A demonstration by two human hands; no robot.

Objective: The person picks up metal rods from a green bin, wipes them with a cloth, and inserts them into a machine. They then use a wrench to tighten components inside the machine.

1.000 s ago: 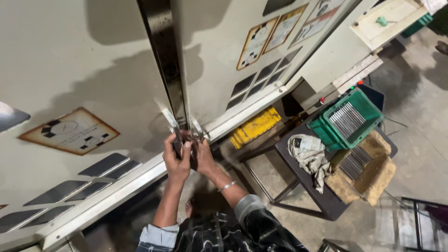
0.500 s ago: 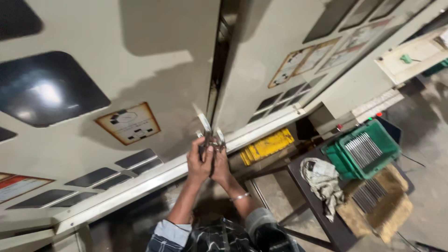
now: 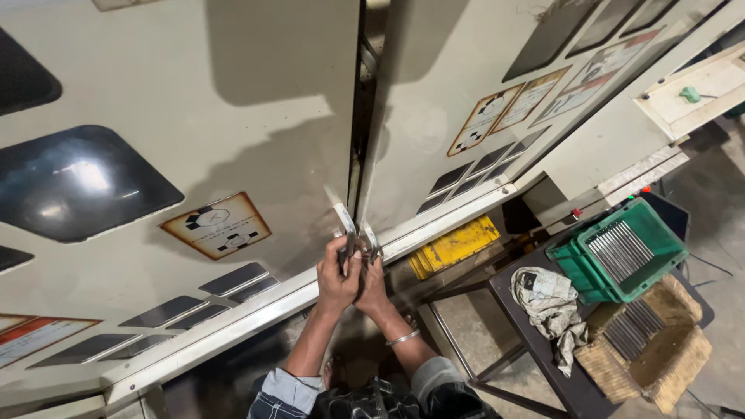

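Door gap narrower than before; left hand (image 3: 335, 273) and right hand (image 3: 371, 281) each closed on a door handle (image 3: 342, 219), nearly touching.

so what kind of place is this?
Probably a factory floor or machine shop: a big cream machine enclosure with double doors, whose handles both hands grip, plus a green crate of metal rods on a dark worktable.
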